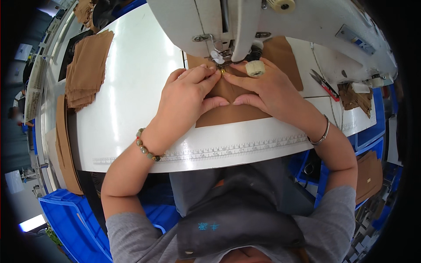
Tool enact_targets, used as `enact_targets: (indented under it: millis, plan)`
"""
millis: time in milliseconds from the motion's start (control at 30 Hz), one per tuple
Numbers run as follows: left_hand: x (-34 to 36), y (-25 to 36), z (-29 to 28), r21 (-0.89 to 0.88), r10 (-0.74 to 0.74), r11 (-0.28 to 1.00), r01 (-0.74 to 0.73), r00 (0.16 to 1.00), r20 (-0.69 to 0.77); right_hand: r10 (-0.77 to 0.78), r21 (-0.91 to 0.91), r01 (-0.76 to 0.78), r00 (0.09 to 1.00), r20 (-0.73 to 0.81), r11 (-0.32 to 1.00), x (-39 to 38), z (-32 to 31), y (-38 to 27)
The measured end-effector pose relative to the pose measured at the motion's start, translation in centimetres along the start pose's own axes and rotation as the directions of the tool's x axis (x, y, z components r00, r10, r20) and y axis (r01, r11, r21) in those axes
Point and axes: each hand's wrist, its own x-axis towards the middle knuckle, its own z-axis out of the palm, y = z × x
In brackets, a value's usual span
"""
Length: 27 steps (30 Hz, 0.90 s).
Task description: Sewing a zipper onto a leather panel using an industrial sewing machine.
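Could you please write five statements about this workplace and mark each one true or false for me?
1. The left hand and the right hand both rest on the brown cloth. True.
2. The scissors lie to the left of the left hand. False: they lie to the right of the right hand.
3. A beaded bracelet is on the left wrist. True.
4. The ruler strip runs along the far edge of the table. False: it runs along the near edge, on the person's side.
5. The sewing machine is mostly white. True.
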Motion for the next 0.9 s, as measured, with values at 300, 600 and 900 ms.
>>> enact_targets:
  millis: [300,600,900]
  plan:
    - [-0.7,0.6,0.1,0.032,0.043,0.999,-0.040,0.994,-0.101,-0.028,0.002,0.028,0.999,-0.034,1.000,0.2,0.3,0.4]
    - [-0.6,0.7,-0.1,0.063,0.064,0.996,-0.059,0.995,-0.082,0.278,0.916,-0.218,0.952,0.125,0.335,0.2,-1.2,1.3]
    - [-1.5,1.5,-0.3,0.078,0.057,0.995,-0.054,0.998,-0.034,-0.065,-0.159,0.062,0.998,-0.016,0.985,-1.0,0.1,-1.6]
